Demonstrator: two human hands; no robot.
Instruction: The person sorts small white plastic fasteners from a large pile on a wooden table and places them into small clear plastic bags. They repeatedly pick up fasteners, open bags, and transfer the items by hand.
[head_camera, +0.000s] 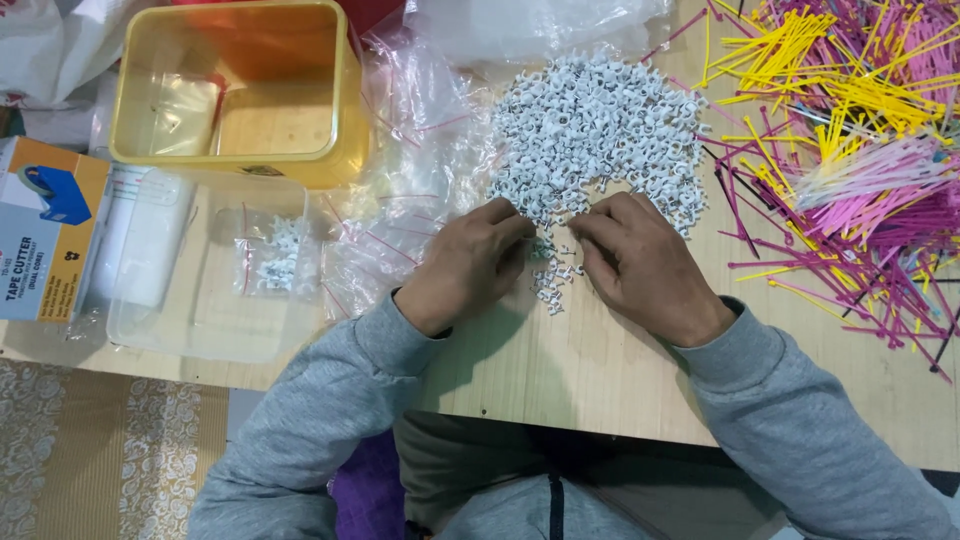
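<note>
A large pile of small white cable clips (590, 130) lies on the wooden surface (600, 380), with a small separated cluster (553, 275) at its near edge. The left hand (470, 262) and right hand (640, 262) rest palm-down either side of this cluster, fingers curled onto clips; whether either grip is clenched on any cannot be told. Left of the hands: clear bags (400, 180), a clear tray (200, 290), a yellow tub (240, 90). Right: coloured cable ties (850, 140).
</note>
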